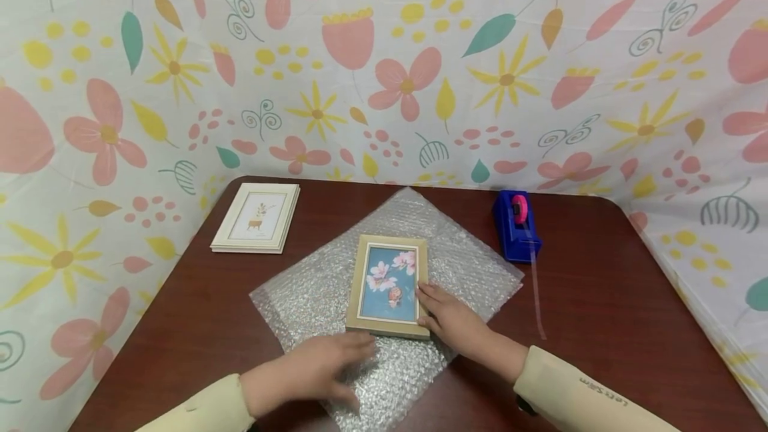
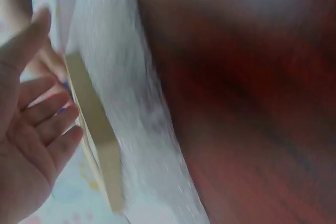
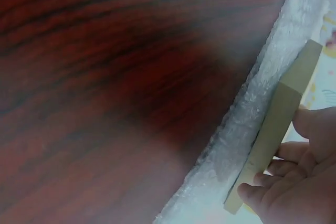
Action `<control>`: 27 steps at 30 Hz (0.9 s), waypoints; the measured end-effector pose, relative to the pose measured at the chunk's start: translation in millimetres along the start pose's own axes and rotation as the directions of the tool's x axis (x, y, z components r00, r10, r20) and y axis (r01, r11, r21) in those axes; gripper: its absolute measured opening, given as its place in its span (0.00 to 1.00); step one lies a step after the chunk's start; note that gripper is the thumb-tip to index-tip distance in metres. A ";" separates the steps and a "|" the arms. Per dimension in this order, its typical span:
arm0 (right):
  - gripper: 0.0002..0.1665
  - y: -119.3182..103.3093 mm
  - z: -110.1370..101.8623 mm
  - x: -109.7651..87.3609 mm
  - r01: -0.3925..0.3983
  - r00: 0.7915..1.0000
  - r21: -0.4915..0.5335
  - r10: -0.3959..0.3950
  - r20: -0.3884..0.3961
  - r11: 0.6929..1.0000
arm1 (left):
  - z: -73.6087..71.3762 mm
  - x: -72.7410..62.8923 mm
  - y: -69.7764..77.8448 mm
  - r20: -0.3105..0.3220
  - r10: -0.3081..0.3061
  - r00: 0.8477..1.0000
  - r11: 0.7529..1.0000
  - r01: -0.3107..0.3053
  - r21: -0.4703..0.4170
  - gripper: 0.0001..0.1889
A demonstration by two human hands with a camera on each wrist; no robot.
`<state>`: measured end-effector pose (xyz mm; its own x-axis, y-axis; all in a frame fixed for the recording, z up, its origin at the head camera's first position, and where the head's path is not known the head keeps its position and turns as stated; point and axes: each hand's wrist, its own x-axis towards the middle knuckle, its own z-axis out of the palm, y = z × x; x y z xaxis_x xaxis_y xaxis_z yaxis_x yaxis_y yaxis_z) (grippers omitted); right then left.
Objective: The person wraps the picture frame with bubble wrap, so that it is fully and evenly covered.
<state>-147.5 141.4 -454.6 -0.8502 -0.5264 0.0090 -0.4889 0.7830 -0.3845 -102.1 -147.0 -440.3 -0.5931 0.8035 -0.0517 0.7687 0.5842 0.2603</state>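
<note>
A picture frame (image 1: 391, 283) with a tan wooden border and a pink-blossom print lies face up on a sheet of bubble wrap (image 1: 312, 292), turned like a diamond on the table. My right hand (image 1: 451, 317) rests against the frame's right edge; in the right wrist view its fingers (image 3: 287, 153) touch the tan rim. Near the frame's lower left corner is my left hand (image 1: 318, 365), blurred, with its fingers extended and nothing held. The left wrist view shows that palm (image 2: 23, 166) beside the frame's side edge (image 2: 97, 124); contact there cannot be told.
White picture frames (image 1: 255, 219), stacked, lie at the table's back left. At the right stands a blue tape dispenser (image 1: 516, 232) with a pink roll, and a strip of clear tape (image 1: 536, 292) hangs from it onto the dark wooden table (image 1: 600, 285). Flower-printed cloth (image 1: 408, 85) surrounds the table.
</note>
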 end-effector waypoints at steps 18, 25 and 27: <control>0.32 4.5 4.8 2.2 0.048 0.998 -0.016 -0.049 -0.029 0.999 | 2.1 -10.0 24.3 -0.039 0.303 0.952 0.935 -0.290 0.203 0.23; 0.33 8.7 1.7 1.5 0.063 0.998 -0.066 -0.063 0.008 0.996 | -7.0 -7.0 19.6 -0.315 0.296 0.902 0.942 -0.222 0.250 0.17; 0.33 11.1 0.6 1.1 0.089 0.996 -0.088 -0.087 0.023 0.992 | -8.5 -3.2 16.8 -0.383 0.296 0.875 0.943 -0.205 0.261 0.14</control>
<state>-153.8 149.3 -459.4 -0.7996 -0.6001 0.0213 -0.5777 0.7591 -0.2999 -89.4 -140.7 -427.6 -0.3834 0.8322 0.4006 0.9091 0.4166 0.0045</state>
